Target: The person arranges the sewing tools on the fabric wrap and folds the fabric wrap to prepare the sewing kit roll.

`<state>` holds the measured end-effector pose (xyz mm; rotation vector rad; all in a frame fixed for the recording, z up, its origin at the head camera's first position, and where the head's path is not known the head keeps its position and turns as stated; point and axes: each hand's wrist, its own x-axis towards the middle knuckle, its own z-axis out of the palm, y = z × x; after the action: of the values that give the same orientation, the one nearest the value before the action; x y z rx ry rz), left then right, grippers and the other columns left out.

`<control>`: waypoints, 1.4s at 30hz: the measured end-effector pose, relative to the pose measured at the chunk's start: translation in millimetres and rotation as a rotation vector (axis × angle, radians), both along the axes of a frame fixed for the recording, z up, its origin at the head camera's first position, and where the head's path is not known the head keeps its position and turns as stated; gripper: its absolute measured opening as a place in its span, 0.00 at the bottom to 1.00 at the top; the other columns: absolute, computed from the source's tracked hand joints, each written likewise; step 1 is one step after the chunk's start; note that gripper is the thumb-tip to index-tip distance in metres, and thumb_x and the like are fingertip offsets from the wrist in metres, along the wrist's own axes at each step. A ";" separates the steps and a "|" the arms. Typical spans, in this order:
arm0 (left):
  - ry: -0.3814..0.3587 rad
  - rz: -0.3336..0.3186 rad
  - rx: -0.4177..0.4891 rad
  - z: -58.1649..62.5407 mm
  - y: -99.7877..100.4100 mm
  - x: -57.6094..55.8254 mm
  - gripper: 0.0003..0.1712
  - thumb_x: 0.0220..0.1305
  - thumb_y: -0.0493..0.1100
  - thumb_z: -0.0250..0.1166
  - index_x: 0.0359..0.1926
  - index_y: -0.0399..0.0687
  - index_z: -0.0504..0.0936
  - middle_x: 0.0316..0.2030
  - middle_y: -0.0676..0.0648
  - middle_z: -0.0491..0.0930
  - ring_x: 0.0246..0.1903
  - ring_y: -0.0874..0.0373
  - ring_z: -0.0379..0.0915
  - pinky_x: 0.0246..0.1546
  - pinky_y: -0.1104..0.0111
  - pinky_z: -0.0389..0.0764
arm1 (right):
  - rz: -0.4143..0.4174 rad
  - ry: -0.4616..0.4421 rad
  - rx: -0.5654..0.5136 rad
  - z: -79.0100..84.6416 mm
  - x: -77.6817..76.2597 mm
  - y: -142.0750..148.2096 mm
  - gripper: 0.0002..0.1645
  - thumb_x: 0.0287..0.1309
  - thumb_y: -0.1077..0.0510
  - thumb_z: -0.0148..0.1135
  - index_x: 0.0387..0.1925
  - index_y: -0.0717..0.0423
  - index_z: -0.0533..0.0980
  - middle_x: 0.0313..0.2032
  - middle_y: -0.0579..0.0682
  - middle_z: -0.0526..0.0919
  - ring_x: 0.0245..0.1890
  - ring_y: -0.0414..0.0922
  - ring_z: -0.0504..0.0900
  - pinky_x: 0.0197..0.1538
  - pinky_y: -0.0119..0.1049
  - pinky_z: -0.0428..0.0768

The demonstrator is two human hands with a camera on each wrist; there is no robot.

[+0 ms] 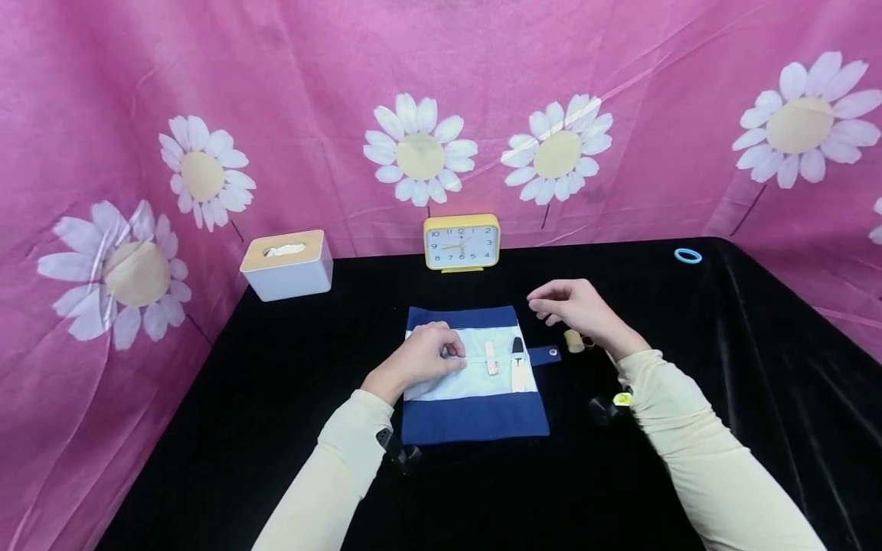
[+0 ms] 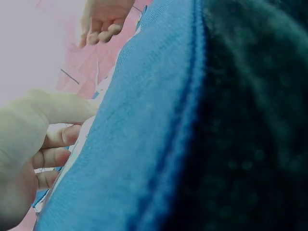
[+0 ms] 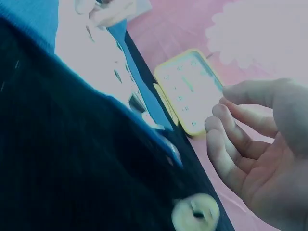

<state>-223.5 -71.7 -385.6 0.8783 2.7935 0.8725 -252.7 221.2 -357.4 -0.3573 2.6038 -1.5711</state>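
Observation:
A navy cloth roll-up case (image 1: pixel 475 418) lies unfolded on the black cloth, its pale lining facing up. My left hand (image 1: pixel 429 353) rests on the left part of that lining, fingers bent and touching it; in the left wrist view the thumb and fingers meet the fabric behind the blue edge. To its right, a slim pinkish item (image 1: pixel 491 358) and a black-topped white item (image 1: pixel 518 366) sit under the lining's band. My right hand (image 1: pixel 575 310) is raised beyond the case's right side, fingers loosely bent, with nothing between them.
A small beige roll (image 1: pixel 573 341) with a central hole lies below the right hand, near the case's snap strap (image 1: pixel 546 355). Farther back stand a yellow clock (image 1: pixel 462 243) and a tissue box (image 1: pixel 288 274). A blue ring (image 1: pixel 687 255) lies back right.

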 end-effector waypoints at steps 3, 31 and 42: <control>-0.010 0.016 0.005 -0.9 -0.6 0.1 0.03 0.62 0.43 0.71 0.33 0.49 0.87 0.32 0.54 0.79 0.37 0.61 0.73 0.51 0.62 0.72 | -0.023 -0.025 -0.062 1.4 2.7 14.1 0.23 0.65 0.60 0.65 0.54 0.75 0.77 0.34 0.49 0.88 0.31 0.38 0.85 0.37 0.30 0.84; -0.058 0.034 0.067 -9.0 0.0 -5.4 0.03 0.61 0.42 0.72 0.34 0.51 0.85 0.33 0.53 0.77 0.36 0.59 0.69 0.54 0.60 0.65 | -0.295 0.173 0.381 -36.7 5.4 85.5 0.24 0.53 0.45 0.75 0.43 0.59 0.86 0.27 0.42 0.85 0.27 0.28 0.74 0.31 0.26 0.71; 0.119 0.055 0.015 -14.7 5.7 2.3 0.05 0.60 0.49 0.73 0.34 0.55 0.87 0.29 0.56 0.73 0.35 0.61 0.67 0.43 0.66 0.61 | -0.178 0.076 0.544 -24.5 5.2 86.3 0.31 0.48 0.41 0.77 0.46 0.60 0.84 0.30 0.49 0.86 0.31 0.42 0.78 0.36 0.36 0.72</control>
<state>-221.3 -66.0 -400.3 0.8876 2.9291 0.8777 -247.5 307.5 -382.0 -0.1440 3.0419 -0.8294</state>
